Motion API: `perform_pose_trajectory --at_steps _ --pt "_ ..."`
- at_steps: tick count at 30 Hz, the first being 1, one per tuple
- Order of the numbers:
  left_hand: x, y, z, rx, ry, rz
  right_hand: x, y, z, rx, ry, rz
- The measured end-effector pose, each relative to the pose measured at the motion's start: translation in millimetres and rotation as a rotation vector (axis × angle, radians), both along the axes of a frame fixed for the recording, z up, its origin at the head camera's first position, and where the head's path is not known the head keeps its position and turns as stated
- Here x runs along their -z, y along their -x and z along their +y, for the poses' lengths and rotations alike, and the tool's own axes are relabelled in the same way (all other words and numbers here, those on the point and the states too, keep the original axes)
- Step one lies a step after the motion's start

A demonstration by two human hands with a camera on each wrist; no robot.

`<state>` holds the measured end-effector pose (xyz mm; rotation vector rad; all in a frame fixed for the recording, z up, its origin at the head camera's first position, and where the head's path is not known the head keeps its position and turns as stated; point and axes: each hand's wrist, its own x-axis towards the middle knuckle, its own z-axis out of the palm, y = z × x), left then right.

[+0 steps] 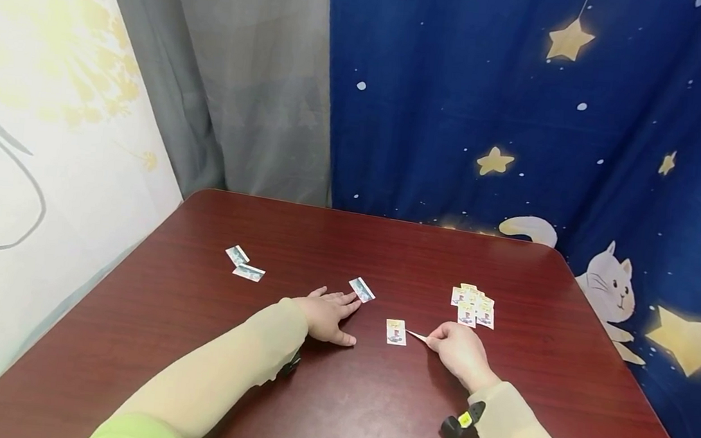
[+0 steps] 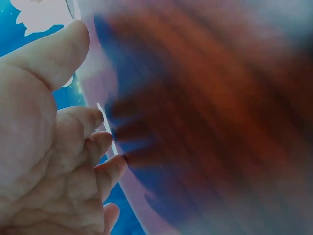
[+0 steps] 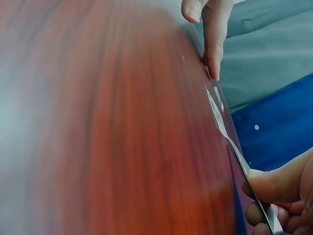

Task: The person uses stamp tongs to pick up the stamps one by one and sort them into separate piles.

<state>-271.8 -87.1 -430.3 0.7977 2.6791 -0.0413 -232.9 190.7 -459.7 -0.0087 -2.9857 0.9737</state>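
Note:
On the table, my left hand (image 1: 327, 316) lies with fingers spread. Its fingertips meet the lower edge of a small card (image 1: 361, 290) with a blue-grey picture and dark stripe; the left wrist view shows the fingers (image 2: 110, 171) low over the tabletop. Between thumb and fingers, my right hand (image 1: 459, 350) pinches a thin card (image 1: 417, 336), seen nearly edge-on; in the right wrist view this held card (image 3: 247, 183) shows a dark edge. Its tip points at a yellow-and-white picture card (image 1: 396, 332) lying flat between the hands.
Several yellow picture cards (image 1: 474, 306) overlap in a cluster to the right. Two blue-grey cards (image 1: 248, 273) lie at the left, corners meeting. The dark red wooden table (image 1: 321, 411) has curtains (image 1: 434, 115) behind its far edge.

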Motion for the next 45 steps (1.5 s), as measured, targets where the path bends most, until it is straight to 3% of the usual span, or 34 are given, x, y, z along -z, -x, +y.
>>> perform_pose_trajectory --at_steps 7,12,22,34,45 --pt "-0.6 14.3 10.7 -0.024 0.027 0.021 1.4 -1.5 16.2 0.007 -0.014 -0.004" --pt "0.0 14.6 10.1 -0.036 0.048 0.023 -0.4 -2.5 27.7 0.031 0.052 -0.022" --pt "-1.1 -2.0 3.1 0.013 0.019 0.031 -1.5 -1.9 61.0 0.098 0.160 -0.028" --pt "-0.4 -23.2 -0.6 0.089 0.017 0.052 5.5 0.2 97.0 0.152 0.224 -0.044" --pt "0.5 -38.2 -4.6 0.117 -0.009 0.050 7.8 1.7 120.4 0.219 0.272 -0.057"
